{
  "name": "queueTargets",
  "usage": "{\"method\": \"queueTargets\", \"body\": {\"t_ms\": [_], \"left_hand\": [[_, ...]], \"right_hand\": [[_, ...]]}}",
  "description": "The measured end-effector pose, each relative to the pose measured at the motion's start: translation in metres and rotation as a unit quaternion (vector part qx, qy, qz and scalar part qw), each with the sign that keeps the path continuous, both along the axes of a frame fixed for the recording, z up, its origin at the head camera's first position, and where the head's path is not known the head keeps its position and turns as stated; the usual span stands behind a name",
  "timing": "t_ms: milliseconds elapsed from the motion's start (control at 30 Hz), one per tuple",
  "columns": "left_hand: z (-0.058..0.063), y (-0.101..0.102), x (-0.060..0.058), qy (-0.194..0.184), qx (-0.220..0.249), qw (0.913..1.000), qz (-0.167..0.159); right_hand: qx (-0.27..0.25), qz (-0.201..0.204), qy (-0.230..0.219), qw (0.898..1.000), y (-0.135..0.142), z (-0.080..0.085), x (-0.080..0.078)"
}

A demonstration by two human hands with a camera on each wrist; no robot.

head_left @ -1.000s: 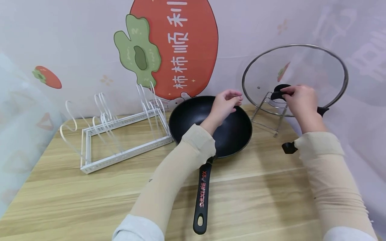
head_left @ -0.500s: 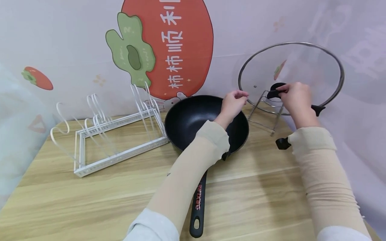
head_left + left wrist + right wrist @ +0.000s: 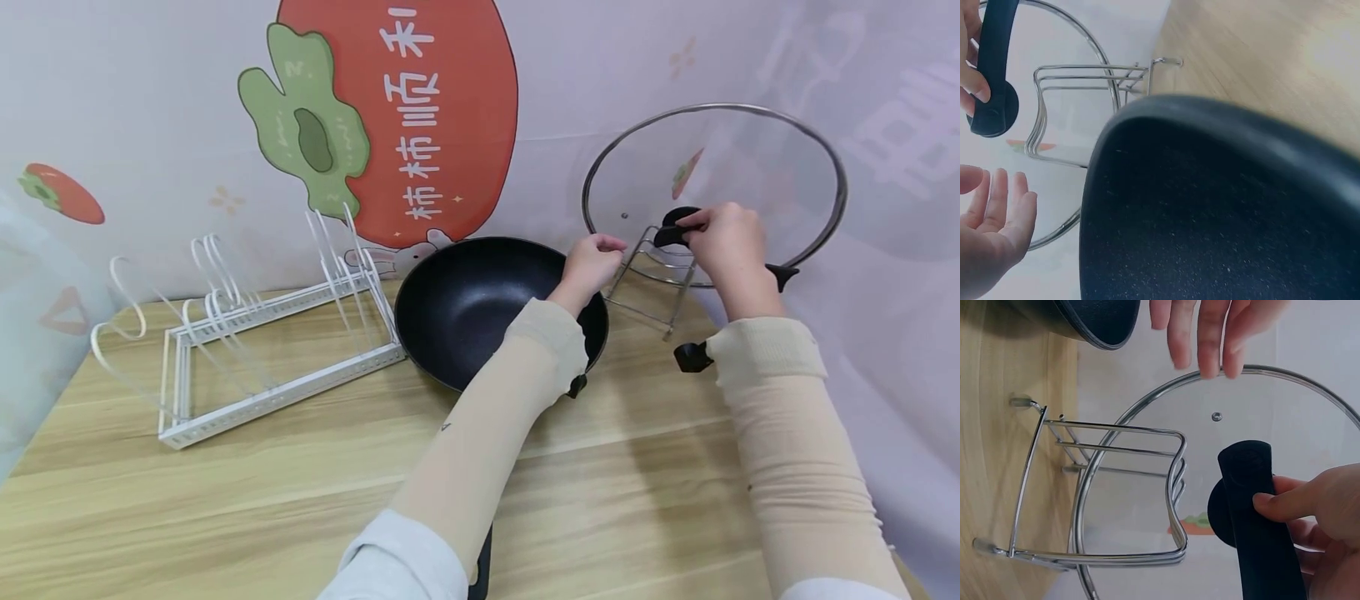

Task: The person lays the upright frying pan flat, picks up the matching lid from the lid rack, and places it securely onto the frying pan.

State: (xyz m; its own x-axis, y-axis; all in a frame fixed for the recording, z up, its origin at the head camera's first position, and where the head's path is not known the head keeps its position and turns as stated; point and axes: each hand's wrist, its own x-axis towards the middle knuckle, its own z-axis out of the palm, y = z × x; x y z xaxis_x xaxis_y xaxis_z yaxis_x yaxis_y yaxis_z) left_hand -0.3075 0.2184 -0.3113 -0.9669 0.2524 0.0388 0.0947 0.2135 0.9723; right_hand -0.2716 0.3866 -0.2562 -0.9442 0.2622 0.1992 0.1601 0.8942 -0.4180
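Note:
A large round glass lid (image 3: 757, 167) with a metal rim stands upright in a small wire rack (image 3: 1110, 559) at the back right. My right hand (image 3: 727, 242) pinches the lid's black handle (image 3: 1254, 506) between thumb and fingers. My left hand (image 3: 592, 267) is beside the lid's left edge, above the right side of a black wok (image 3: 472, 308). Its fingers are loosely bent with nothing between them, as the left wrist view shows. The wok sits on the table, its long handle (image 3: 482, 567) pointing towards me, mostly hidden under my left arm.
To the wok's left, a white metal rack (image 3: 285, 393) with curved upright wires stands on the wooden table (image 3: 262, 500), close to the wok's rim. A pale printed backdrop (image 3: 555, 183) hangs right behind. A small black piece (image 3: 692, 357) sits at my right cuff.
My left hand has moved right across the wok towards the lid's left edge. The right hand keeps its pinch on the lid handle. The head view has shifted slightly right.

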Motion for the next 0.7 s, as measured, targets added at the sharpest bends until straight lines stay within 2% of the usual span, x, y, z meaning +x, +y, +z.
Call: {"method": "queueTargets", "body": {"t_ms": [133,367,600,700], "left_hand": [[0.004,0.005,0.000,-0.025,-0.021,0.9995,0.002],[0.007,0.009,-0.001,-0.043,-0.047,0.9980,-0.002],[0.012,0.014,-0.005,-0.048,-0.042,0.9963,-0.057],[0.011,0.017,-0.007,-0.053,-0.046,0.9954,-0.064]], "right_hand": [[-0.004,-0.003,-0.004,1.000,-0.001,0.001,0.001],[-0.004,-0.001,-0.018,1.000,-0.003,0.002,0.002],[-0.010,-0.004,-0.028,1.000,-0.002,0.009,0.001],[-0.003,-0.003,-0.027,1.000,-0.003,0.011,-0.001]]}}
